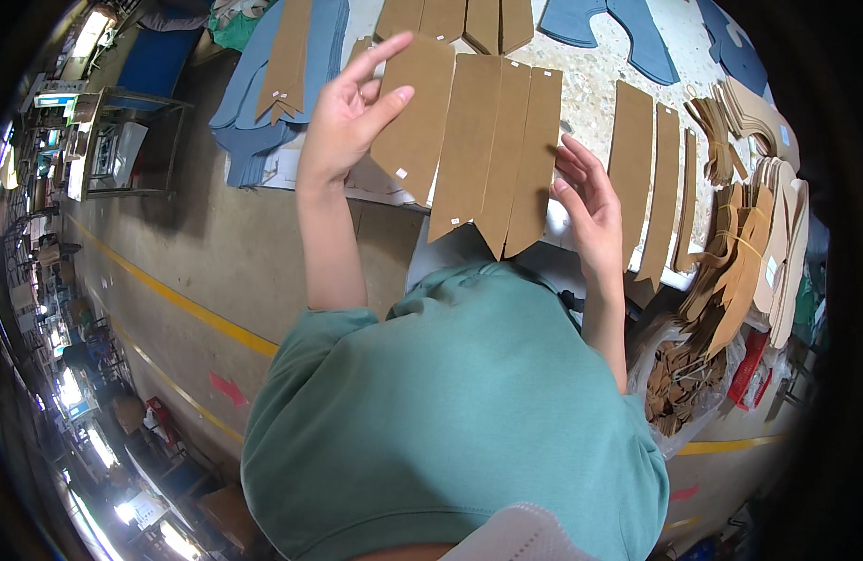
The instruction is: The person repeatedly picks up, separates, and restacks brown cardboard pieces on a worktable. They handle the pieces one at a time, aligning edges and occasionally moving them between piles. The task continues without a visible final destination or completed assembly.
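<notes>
- Several brown panels [466, 154] lie side by side at the middle of the head view, on the near side of a pale speckled table [590, 98]; their pointed lower ends face the person, and small white labels mark some corners.
- The left hand [342, 126] is over the leftmost of these, with index finger stretched out, thumb spread well apart from it and the other fingers bent; nothing shows in its grasp, and whether it touches the panel is unclear.
- The right hand [595, 220] is just beside the rightmost panel, fingers loosely curved with a gap to the thumb, nothing seen in it; contact between its fingertips and the panel edge cannot be made out.
- Beyond the panels, more brown pieces [441, 21] lie at the top edge, with curved blue pieces [628, 33] to their right.
- Left of the left hand is a stack of blue panels [326, 56], with a brown strip [286, 56] on top.
- Right of the right hand lie narrow brown strips [631, 168], then banded brown bundles [742, 266] and beige pieces [782, 243].
- Below those bundles, a clear plastic bag holds brown scraps [684, 383], near a red crate [749, 369].
- A green top [469, 402] covers the person's torso; a yellow line [216, 323] crosses the floor at left.
</notes>
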`<state>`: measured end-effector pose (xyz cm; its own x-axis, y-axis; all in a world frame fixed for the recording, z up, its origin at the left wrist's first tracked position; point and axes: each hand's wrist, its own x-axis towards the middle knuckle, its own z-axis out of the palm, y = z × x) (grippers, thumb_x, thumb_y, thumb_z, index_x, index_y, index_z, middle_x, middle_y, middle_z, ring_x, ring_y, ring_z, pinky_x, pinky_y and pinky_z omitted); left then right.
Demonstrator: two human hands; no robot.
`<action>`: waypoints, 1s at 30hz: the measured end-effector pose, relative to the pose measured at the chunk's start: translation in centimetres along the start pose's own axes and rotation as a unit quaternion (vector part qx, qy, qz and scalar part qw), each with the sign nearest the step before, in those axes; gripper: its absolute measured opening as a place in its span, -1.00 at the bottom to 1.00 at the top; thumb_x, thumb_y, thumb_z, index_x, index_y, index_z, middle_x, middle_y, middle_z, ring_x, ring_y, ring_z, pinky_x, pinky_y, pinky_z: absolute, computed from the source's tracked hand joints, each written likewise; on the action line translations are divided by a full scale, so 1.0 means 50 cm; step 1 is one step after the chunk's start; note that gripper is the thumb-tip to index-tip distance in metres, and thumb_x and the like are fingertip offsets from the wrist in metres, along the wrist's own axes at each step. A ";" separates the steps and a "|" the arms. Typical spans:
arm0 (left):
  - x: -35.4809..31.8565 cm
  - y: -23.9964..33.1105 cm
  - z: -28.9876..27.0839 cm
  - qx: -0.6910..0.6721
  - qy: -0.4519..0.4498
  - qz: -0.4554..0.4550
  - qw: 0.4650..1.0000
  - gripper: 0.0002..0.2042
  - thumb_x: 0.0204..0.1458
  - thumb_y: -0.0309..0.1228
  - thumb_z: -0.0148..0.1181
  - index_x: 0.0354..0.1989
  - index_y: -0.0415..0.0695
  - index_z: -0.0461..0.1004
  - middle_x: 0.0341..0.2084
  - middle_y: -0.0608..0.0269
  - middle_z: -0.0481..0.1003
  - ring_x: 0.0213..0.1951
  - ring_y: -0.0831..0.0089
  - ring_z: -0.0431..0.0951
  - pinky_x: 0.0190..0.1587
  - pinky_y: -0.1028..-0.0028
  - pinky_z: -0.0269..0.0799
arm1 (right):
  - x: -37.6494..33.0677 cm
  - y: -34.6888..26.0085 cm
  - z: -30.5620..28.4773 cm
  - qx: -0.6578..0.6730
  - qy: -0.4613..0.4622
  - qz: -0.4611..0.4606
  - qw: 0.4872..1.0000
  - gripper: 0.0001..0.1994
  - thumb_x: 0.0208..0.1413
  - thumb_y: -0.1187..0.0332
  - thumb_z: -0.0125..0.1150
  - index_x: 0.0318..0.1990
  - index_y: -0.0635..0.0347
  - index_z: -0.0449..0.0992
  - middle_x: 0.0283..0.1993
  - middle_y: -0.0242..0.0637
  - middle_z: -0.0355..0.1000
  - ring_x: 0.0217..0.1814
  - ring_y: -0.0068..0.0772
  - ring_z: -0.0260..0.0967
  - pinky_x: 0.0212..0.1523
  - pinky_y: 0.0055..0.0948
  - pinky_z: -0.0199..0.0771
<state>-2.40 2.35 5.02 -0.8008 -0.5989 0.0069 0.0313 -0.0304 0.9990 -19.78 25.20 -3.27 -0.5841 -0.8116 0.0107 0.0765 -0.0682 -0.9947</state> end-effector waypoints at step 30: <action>-0.038 -0.127 0.086 0.350 0.075 -0.011 0.934 -0.46 -0.13 -0.43 0.42 0.11 -0.10 0.45 -0.17 0.25 0.35 -0.25 0.54 0.42 -0.24 0.55 0.51 | -0.007 0.001 0.001 -0.088 0.005 -0.038 0.995 -0.58 0.17 0.56 0.13 0.20 0.14 0.43 0.17 -0.26 0.31 0.24 -0.33 0.34 0.08 -0.46 0.48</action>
<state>-3.65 7.10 -1.16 -0.7028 -0.7107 0.0322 -0.4246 0.4554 0.7825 -19.53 25.48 -3.34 -0.5904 -0.8025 0.0866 -0.1107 -0.0258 -0.9935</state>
